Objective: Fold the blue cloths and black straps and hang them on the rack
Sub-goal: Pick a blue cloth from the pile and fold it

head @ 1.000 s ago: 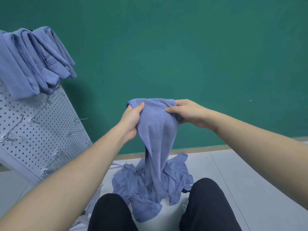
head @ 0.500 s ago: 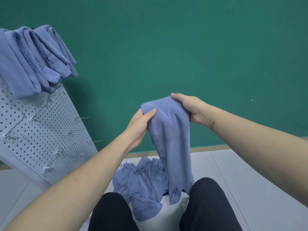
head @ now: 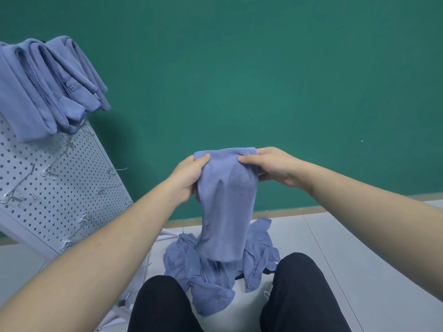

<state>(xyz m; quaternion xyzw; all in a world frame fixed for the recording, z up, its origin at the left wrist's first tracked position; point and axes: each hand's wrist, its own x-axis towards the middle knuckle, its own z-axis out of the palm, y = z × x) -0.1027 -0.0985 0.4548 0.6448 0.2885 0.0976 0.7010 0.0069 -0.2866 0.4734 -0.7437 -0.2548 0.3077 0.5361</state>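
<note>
hung blue cloths (head: 72, 89), embossed letters, only "ES" legible

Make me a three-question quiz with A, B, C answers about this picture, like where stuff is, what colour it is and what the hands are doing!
1. Where do the folded cloths hang?
A. over the pegboard rack's top
B. on the floor
C. on a knee

2. What colour is the wall?
A. white
B. green
C. red

3. What are the hands doing?
A. resting empty
B. one waves
C. both grip one cloth

Answers: 1 A, they drape over the pegboard rack. 2 B, it is plainly green. 3 C, the left hand and right hand pinch the held cloth at its top.
</note>
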